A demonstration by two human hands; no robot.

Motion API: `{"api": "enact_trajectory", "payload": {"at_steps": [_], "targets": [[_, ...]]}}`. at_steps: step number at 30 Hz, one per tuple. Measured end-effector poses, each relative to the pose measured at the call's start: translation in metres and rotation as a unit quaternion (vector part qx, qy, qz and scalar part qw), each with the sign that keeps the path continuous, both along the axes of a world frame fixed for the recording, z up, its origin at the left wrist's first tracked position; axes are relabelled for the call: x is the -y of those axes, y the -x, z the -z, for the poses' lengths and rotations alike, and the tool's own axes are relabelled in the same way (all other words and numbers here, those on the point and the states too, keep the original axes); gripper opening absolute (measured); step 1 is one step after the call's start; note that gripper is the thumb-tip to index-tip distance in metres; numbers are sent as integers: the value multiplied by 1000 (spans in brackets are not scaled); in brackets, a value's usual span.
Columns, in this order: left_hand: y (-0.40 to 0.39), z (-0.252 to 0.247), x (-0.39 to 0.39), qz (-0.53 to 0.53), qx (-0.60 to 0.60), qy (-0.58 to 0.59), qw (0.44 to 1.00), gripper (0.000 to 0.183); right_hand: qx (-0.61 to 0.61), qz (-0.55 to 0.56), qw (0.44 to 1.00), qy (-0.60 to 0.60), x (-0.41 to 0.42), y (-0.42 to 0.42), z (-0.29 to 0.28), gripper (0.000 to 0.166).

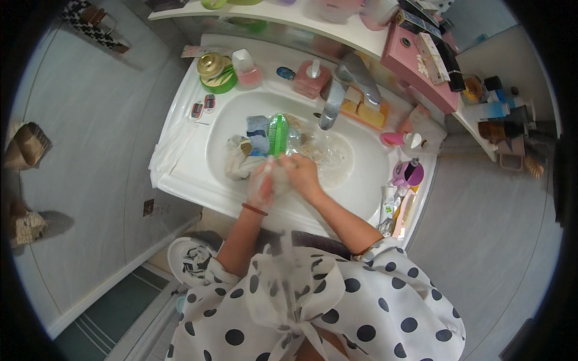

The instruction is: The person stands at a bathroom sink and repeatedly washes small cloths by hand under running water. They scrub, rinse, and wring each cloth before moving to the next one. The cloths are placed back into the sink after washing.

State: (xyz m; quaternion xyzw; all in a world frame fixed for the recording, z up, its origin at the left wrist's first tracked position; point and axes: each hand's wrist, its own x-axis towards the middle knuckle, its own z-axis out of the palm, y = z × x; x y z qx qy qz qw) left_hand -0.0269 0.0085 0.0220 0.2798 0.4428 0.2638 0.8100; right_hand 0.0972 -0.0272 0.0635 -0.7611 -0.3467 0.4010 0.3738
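Soapy-looking, my left hand (260, 184) is at the near side of the white washbasin (375, 180), close against my right hand (301, 173). Both hands are on a pale, wet cloth (282, 180), partly hidden and blurred between them. Just beyond my fingers, a green plastic brush (278, 135) lies in the basin. Beside it on the left are a bunched whitish cloth (235, 164) and a blue patterned cloth (258, 131). Foamy water (332, 158) is in the basin to the right, below the chrome faucet (333, 104).
A pink soap dispenser (311, 80), an orange soap dish (368, 113) and green and gold jars (218, 83) line the basin's back. A purple cup (407, 173) and toothpaste tubes stand or lie on the right rim. A crowded white shelf (280, 11) overhangs the back.
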Motion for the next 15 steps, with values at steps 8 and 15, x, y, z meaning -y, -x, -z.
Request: {"api": "enact_trajectory", "payload": {"at_steps": [8, 15], "targets": [[12, 38, 10, 112, 17, -120, 986, 38, 173, -221, 955, -98, -8, 12, 5, 24], [-6, 30, 12, 5, 78, 97, 992, 22, 317, -193, 921, -119, -9, 0, -6, 11]]}}
